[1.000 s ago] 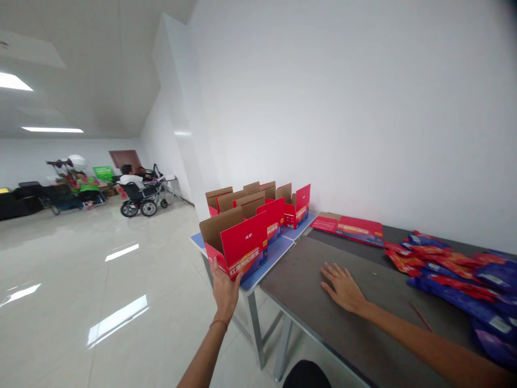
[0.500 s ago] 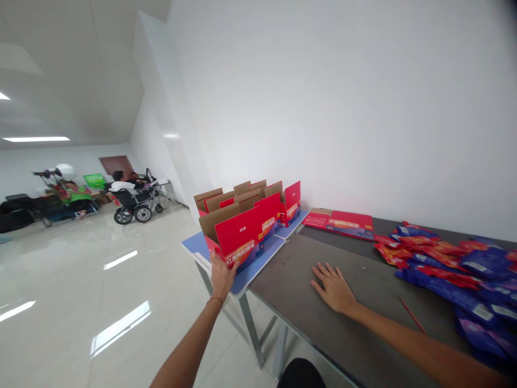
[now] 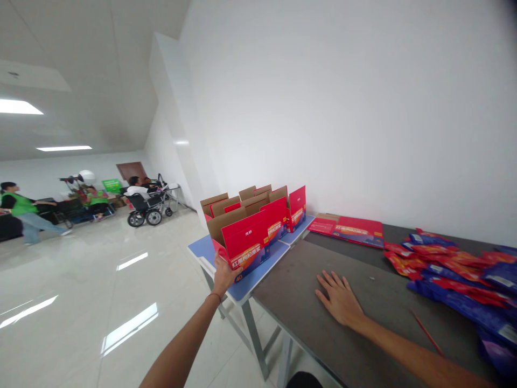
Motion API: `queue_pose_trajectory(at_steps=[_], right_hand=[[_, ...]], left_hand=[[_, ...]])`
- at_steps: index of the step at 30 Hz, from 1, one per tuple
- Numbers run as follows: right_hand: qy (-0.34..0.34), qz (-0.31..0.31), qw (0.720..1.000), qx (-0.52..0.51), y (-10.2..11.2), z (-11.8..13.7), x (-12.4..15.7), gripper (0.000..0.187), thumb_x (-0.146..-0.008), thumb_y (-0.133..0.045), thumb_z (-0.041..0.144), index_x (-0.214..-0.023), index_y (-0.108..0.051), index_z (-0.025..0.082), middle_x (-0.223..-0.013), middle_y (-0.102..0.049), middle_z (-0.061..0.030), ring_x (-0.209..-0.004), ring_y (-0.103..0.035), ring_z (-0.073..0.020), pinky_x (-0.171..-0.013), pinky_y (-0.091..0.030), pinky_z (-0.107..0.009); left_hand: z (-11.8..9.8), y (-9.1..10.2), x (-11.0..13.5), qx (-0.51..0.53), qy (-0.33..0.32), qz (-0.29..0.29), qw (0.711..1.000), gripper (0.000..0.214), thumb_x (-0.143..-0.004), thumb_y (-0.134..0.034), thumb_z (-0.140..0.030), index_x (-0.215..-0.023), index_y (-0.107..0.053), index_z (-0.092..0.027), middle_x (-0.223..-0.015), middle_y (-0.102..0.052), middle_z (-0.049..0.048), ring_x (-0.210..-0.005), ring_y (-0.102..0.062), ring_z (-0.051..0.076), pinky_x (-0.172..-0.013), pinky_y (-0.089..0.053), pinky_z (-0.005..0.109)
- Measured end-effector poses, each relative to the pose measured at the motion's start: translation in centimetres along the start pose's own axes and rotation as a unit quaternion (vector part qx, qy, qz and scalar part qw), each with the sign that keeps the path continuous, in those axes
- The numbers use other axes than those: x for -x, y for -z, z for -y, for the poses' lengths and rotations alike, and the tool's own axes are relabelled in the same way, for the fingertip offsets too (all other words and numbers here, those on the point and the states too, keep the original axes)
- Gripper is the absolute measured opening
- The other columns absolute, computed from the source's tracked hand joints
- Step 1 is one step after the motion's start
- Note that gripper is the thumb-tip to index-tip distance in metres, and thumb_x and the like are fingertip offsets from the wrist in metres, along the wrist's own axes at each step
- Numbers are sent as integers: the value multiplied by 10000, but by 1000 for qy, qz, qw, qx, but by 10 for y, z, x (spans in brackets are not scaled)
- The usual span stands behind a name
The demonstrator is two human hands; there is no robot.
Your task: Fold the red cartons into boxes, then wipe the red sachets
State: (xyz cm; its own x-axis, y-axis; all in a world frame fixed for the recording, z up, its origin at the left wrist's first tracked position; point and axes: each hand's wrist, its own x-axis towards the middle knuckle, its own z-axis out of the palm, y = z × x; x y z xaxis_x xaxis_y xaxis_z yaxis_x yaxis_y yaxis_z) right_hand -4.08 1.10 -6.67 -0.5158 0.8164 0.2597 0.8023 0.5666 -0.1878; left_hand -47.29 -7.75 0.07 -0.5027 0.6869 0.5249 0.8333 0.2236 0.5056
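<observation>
My left hand (image 3: 225, 275) grips the near lower corner of a red cardboard box (image 3: 246, 242), its thumb on the printed front and its fingers round the side. The box stands upright on a blue-topped table (image 3: 241, 288) with its top flaps raised. Several more open red boxes (image 3: 297, 207) are packed in rows beside and behind it. My right hand (image 3: 341, 299) lies flat on the dark tabletop (image 3: 294, 280), fingers spread, holding nothing.
Flattened red cartons (image 3: 347, 229) lie against the wall. A heap of red and blue packets (image 3: 456, 269) covers the right side, near a thin reddish stick (image 3: 427, 331). Far left are a wheelchair (image 3: 145, 207), seated people and a walking person in a green vest (image 3: 24, 207).
The view has turned slightly left, bringing a walking person into sight at the far left. My left hand stays at the box corner and my right hand stays flat on the table.
</observation>
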Motion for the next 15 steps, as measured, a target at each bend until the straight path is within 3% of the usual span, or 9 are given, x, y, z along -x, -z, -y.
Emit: queue_pose_trajectory(at_steps=[6,15], right_hand=[[-2,-4,1000,-5,-2,-1,0,660,-1061,-330,588,-1559,-532,204,-1663,-415,-106,-1556,-311,-376,-1263,-209,-617],[0,-11,1000,0,-6,-4,-1,665,-1055,-327,590,-1556,-537,206,-1655,-431,-89,-1550,-326,-372,-1263,-223,-610]], left_hand=[[-5,-8,6,12,-10,1,1000,1010,-758,-758,-414,-1560,-264,-49,-1674,-191,303,-1557,-307,432,-1186,-422,503],[-13,-12,15,19,-1,-1,1000,986,-819,-707,-442,-1577,-219,-44,-1667,-218,313,-1564,-299,425,-1168,-446,529]])
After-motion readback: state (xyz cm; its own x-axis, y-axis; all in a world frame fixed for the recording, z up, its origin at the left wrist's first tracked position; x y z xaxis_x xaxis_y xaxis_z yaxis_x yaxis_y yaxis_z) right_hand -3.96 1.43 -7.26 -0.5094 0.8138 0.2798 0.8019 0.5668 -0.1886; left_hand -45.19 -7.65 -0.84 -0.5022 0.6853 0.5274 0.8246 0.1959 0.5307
